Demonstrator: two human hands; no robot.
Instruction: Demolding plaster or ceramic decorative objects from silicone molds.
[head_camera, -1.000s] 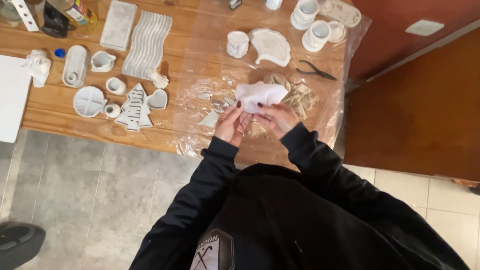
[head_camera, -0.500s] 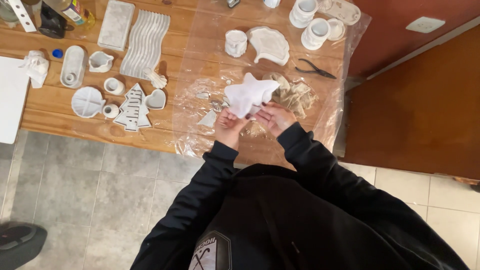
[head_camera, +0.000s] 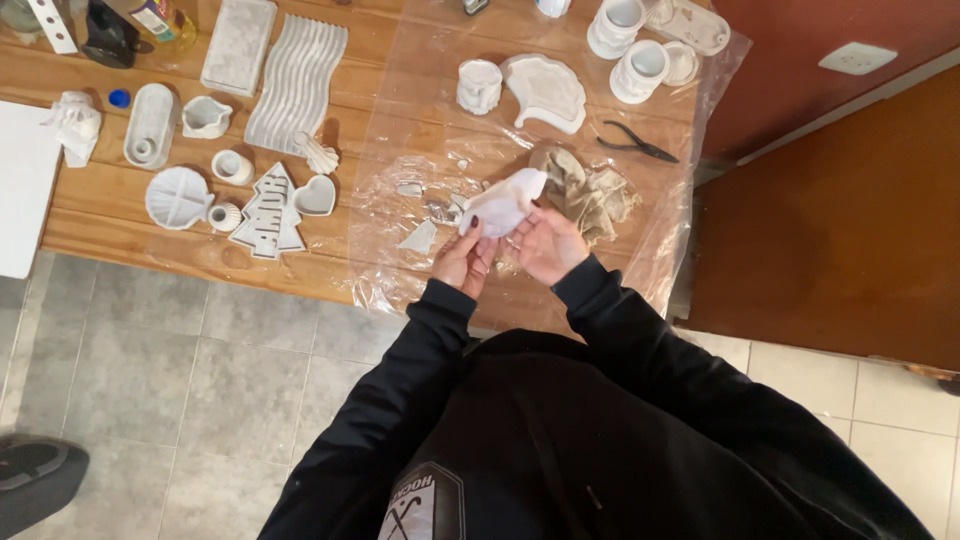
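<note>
Since half a second ago you have drawn the white mould (head_camera: 503, 203) slightly to 9 o'clock and tipped it, so its narrow end now points toward 2 o'clock. Your left hand (head_camera: 466, 256) pinches its 8 o'clock edge, fingers curled closed on it; your right hand (head_camera: 548, 243) cups it from 4 o'clock, fingers wrapped on its underside. The mould looks soft, matte and rubbery, held above the crinkled clear plastic sheet (head_camera: 420, 110) on the wooden table (head_camera: 100, 235). At 3 o'clock of it lies a crumpled beige cloth (head_camera: 590, 190); beyond, dark pliers (head_camera: 637, 146). At 9 o'clock sit a chalky plaster tree (head_camera: 270, 212) and heart dish (head_camera: 315, 197)
</note>
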